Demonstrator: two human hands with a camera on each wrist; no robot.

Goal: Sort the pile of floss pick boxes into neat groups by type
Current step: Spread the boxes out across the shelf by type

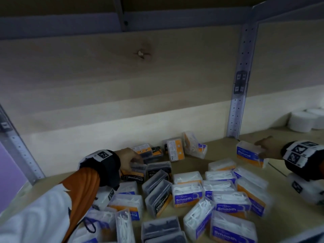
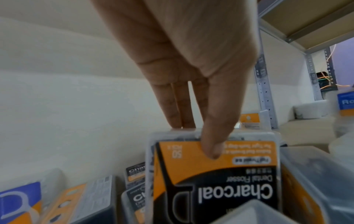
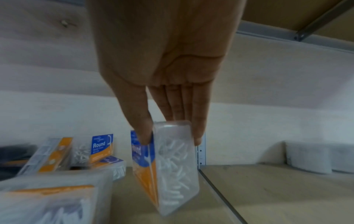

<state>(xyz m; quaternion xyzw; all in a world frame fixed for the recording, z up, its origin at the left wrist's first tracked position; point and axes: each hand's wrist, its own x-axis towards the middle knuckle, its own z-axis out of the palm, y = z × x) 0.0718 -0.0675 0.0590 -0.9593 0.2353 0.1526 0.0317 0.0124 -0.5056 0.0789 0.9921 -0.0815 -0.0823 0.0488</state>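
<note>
My left hand (image 1: 135, 160) grips a black-and-orange Charcoal box (image 1: 134, 172) at the back left of the pile. In the left wrist view the thumb (image 2: 212, 149) presses the orange label of the Charcoal box (image 2: 216, 181), and the fingers hook over its far top edge. My right hand (image 1: 261, 148) holds a blue-and-orange Round box (image 1: 249, 154) above the shelf at the right. The right wrist view shows the Round box (image 3: 174, 166), full of white picks, pinched upright between thumb (image 3: 143, 136) and fingers (image 3: 198, 136).
Several Smooth boxes (image 1: 187, 195) and Charcoal boxes (image 1: 158, 195) lie mixed on the wooden shelf (image 1: 219, 151). More boxes (image 1: 175, 149) lean at the back wall. A metal upright (image 1: 238, 102) stands at the right, with white round stacks (image 1: 305, 120) beyond it.
</note>
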